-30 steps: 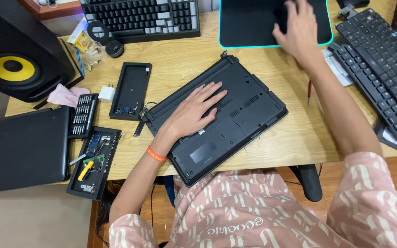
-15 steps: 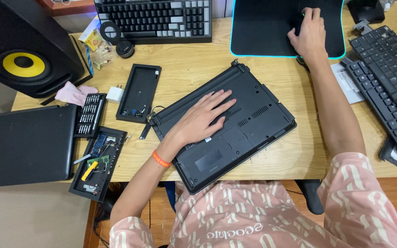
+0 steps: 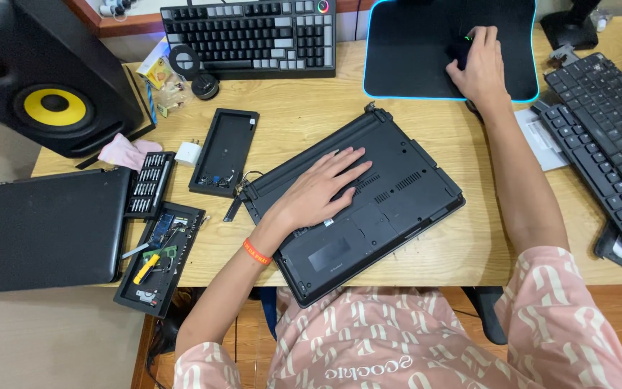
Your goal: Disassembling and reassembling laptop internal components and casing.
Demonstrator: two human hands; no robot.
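Observation:
A black laptop (image 3: 397, 180) lies bottom up and slanted on the wooden desk (image 3: 304, 115). My left hand (image 3: 322, 191) rests flat on its underside with the fingers spread; an orange band circles that wrist. My right hand (image 3: 478, 65) reaches to the far side and is curled over a small black mouse (image 3: 459, 49) on a black mouse mat (image 3: 412, 50) with a glowing blue edge. Most of the mouse is hidden under the fingers.
A black tray (image 3: 223, 151) with small parts lies left of the laptop, by a screwdriver bit set (image 3: 149, 184) and a tool tray (image 3: 160, 256). A second closed laptop (image 3: 44, 227) sits far left, a speaker (image 3: 44, 79) behind. Keyboards lie at the back (image 3: 250, 36) and right (image 3: 606, 137).
My right hand stays on the mouse on the mat, my left hand flat on the laptop. The view has tilted, so everything sits lower in the picture.

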